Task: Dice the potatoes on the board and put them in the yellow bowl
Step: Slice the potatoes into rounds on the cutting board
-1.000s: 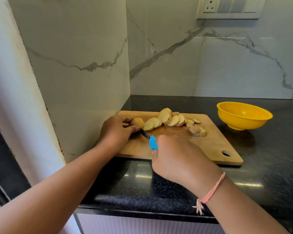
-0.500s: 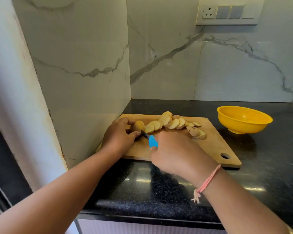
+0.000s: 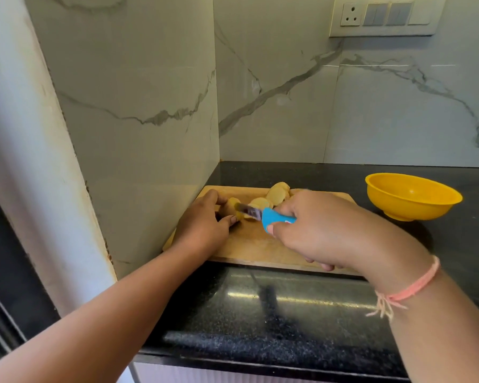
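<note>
Black speckled granite counter (image 3: pixel 260 313) runs into a corner of grey-veined marble tile. From the head camera I see a rectangular wooden board (image 3: pixel 249 244) lying flat on it. At the board's ten o'clock my left hand (image 3: pixel 202 225) pinches a rounded potato end (image 3: pixel 233 206) between thumb and curled fingers. My right hand (image 3: pixel 321 230) is wrapped round a knife (image 3: pixel 263 217) by its smooth blue handle, and the short blade reaches the potato. Pale round slices (image 3: pixel 277 193) overlap at twelve o'clock. A glossy round yellow bowl (image 3: pixel 412 197) sits off the board at two o'clock, apart from it.
</note>
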Tool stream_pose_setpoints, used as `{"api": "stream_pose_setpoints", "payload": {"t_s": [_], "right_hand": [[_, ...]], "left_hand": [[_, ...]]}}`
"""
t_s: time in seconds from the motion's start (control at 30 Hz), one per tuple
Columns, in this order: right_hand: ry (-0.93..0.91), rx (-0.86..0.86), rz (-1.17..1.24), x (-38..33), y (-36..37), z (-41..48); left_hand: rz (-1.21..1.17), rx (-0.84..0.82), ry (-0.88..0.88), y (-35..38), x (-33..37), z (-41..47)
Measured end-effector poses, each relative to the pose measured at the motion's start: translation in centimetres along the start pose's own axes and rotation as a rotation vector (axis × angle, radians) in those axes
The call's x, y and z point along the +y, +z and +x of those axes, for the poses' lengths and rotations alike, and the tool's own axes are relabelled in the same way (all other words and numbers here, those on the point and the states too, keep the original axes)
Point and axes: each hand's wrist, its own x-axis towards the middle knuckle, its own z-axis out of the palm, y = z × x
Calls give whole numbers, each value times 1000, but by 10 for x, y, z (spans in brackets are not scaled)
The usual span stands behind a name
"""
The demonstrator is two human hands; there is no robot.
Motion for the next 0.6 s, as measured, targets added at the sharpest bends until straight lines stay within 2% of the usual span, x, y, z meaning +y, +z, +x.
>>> {"api": "stream_pose_setpoints", "payload": {"t_s": [0.4, 0.6], "right_hand": [[-12, 149, -50, -19, 32, 11], [16, 111, -48, -15, 42, 23]], "left_hand": [[16, 19, 0, 2, -1, 0], [13, 22, 9, 2, -2, 1]]}}
